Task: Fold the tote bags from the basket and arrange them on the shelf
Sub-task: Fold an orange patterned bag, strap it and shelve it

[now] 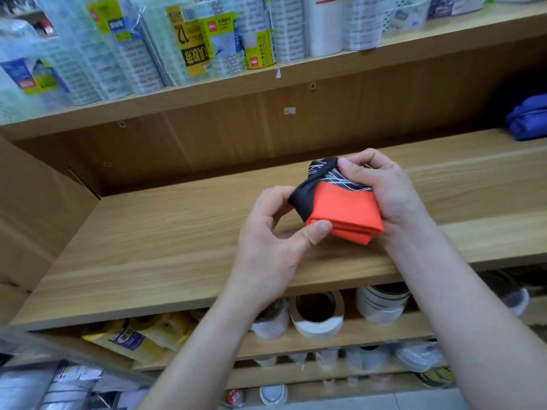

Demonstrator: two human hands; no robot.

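Folding is nearly complete. My left hand (pixel 275 229) pinches the near corner of the orange tote bag (pixel 340 208); my right hand (pixel 381 187) grips its black top. The bag is held above the wooden shelf (pixel 148 232). Next, I judge: tuck and set it down.

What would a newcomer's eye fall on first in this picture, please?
The bright orange-and-black bag, folded small, sits at centre in both hands: the left hand pinches its near corner, the right hand grips its far side, above the wooden shelf. A blue fabric bundle lies at the shelf's far right, and wrapped tape packs crowd the upper shelf.
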